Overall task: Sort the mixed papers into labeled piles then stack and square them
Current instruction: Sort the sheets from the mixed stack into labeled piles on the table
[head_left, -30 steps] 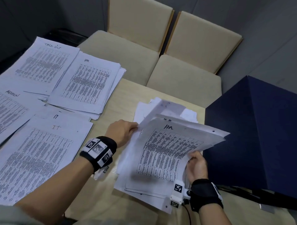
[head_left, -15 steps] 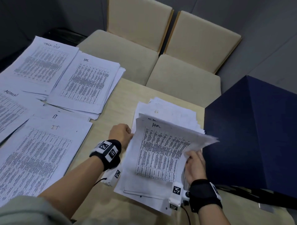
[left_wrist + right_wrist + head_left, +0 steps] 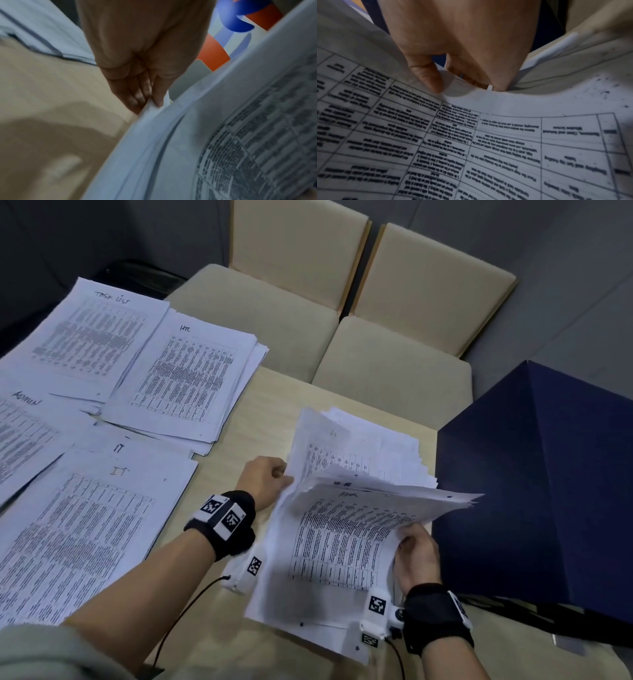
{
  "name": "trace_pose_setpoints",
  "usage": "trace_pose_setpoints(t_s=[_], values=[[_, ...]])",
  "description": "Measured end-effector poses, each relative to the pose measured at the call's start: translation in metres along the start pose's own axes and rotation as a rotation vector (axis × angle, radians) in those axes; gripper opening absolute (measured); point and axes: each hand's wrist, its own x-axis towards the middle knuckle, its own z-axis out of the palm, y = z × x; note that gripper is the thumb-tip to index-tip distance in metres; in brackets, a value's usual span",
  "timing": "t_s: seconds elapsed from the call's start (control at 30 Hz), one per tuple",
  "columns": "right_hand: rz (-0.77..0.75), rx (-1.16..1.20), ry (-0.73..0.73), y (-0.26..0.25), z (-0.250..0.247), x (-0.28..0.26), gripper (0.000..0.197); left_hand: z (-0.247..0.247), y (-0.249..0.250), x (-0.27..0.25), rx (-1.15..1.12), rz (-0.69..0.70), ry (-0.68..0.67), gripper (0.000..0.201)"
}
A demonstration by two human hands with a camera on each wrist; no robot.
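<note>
A mixed stack of printed sheets (image 3: pixel 335 546) lies on the wooden table (image 3: pixel 270 405) in front of me. My left hand (image 3: pixel 265 479) pinches the left edge of a lifted bundle of sheets (image 3: pixel 150 108), thumb on top. My right hand (image 3: pixel 416 553) pinches the right edge of the same sheets (image 3: pixel 471 94), which bow upward in the middle. Sorted piles lie to the left: one headed "TASK LIST" (image 3: pixel 85 333), an "HR" pile (image 3: pixel 185 374), an "IT" pile (image 3: pixel 75 539) and an "ADMIN" pile (image 3: pixel 20 433).
A dark blue box (image 3: pixel 541 481) stands right beside the mixed stack on the right. Two beige chairs (image 3: pixel 394 302) are pushed up to the far table edge. A black cable (image 3: pixel 185 611) runs from my left wrist.
The lifted bundle has dropped lower and now bows between both hands. My left hand moved from the far corner to the sheets' left edge. More sheets behind stand raised.
</note>
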Motion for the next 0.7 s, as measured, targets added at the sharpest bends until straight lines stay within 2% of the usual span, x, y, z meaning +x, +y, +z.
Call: trace_pose_setpoints(t_s=[0.1,0.17,0.27,0.33,0.4,0.5,0.57,0.63,0.7], values=[[-0.008,-0.004,0.014,-0.004,0.001,0.001,0.023,0.001,0.006,-0.005,-0.453,-0.003,-0.071,0.024],[-0.055,-0.019,0.02,-0.007,0.002,0.0,0.03,-0.003,0.014,-0.009,-0.652,0.029,-0.133,0.029],[-0.1,-0.003,-0.004,-0.009,0.004,-0.001,0.032,-0.013,0.019,-0.014,-0.754,0.08,-0.261,0.038],[-0.108,0.01,-0.005,-0.011,0.005,0.002,0.036,-0.017,0.019,-0.016,-0.784,0.089,-0.349,0.035],[-0.121,0.001,-0.002,-0.014,0.006,0.005,0.042,-0.015,0.015,-0.014,-0.766,0.074,-0.38,0.03],[-0.134,-0.046,0.012,-0.018,0.009,0.003,0.039,-0.009,0.006,-0.008,-0.736,0.043,-0.322,0.032],[-0.135,-0.066,0.061,-0.019,0.011,-0.001,0.027,-0.008,0.005,-0.007,-0.732,0.009,-0.185,0.037],[-0.132,-0.033,0.093,-0.019,0.008,-0.004,0.027,-0.007,0.006,-0.007,-0.672,-0.027,-0.016,0.043],[-0.121,0.02,0.068,-0.017,0.002,-0.006,0.03,-0.008,0.005,-0.007,-0.58,-0.038,0.091,0.048]])
